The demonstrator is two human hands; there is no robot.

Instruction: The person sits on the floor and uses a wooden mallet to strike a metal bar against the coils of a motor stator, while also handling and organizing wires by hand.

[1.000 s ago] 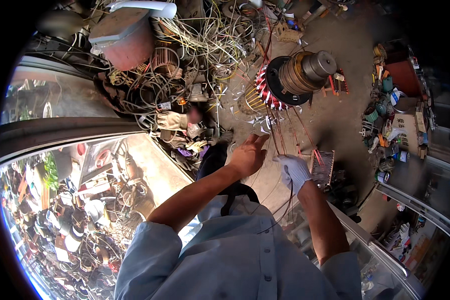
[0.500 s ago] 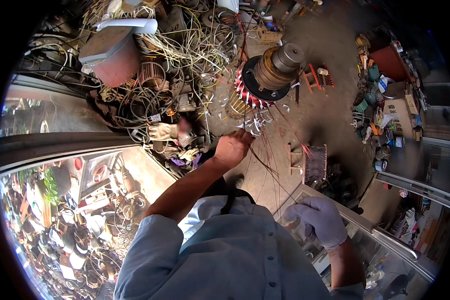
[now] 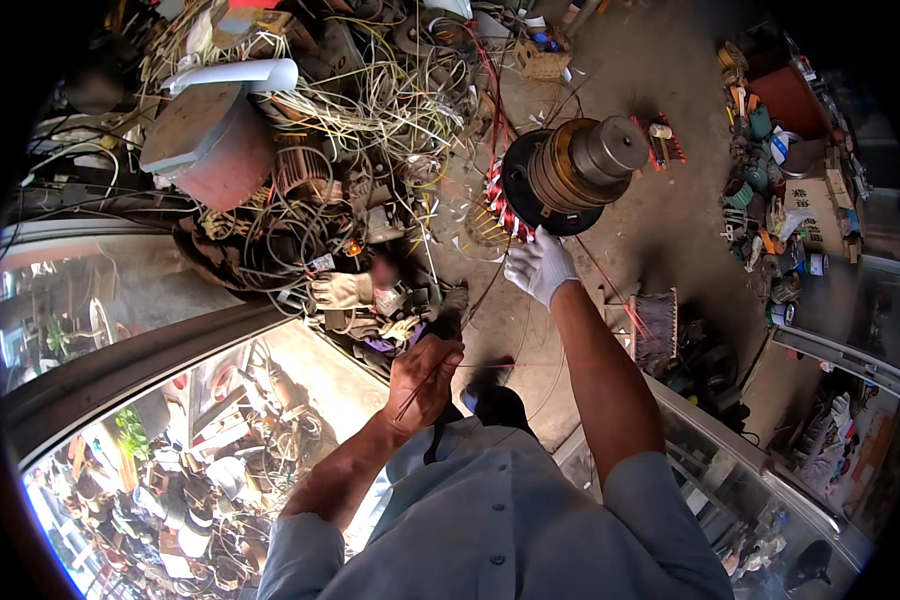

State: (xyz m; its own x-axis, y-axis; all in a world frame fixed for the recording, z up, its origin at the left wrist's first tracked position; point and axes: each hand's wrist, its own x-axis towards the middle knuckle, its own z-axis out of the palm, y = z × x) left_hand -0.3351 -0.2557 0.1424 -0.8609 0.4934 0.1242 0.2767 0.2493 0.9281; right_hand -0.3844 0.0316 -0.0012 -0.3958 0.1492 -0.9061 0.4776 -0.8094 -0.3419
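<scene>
My left hand (image 3: 425, 385), bare, is closed round several thin dark wires (image 3: 485, 292) in front of my body. They run up toward the motor rotor (image 3: 560, 178), a tall part with a metal shaft end, brown rings and a black disc. Just below that disc, my right hand (image 3: 542, 268), in a white glove, reaches to its near edge with fingers apart; whether a fingertip touches a wire is too small to tell. Red windings with white tabs (image 3: 497, 200) show at the disc's left side. A thin red wire (image 3: 510, 365) stretches rightward from my left hand.
Tangled cables (image 3: 390, 100) and a lidded reddish bin (image 3: 210, 145) lie at the far left, with work gloves (image 3: 342, 290) nearer. A wound coil block (image 3: 655, 330) stands at right. Cartons (image 3: 820, 215) and parts line the right side. A glass-topped counter (image 3: 710, 500) is near right.
My gloved right hand has moved from the lower right up to the rotor's near edge. My left hand has come back toward my body, holding wires. The view has shifted slightly.
</scene>
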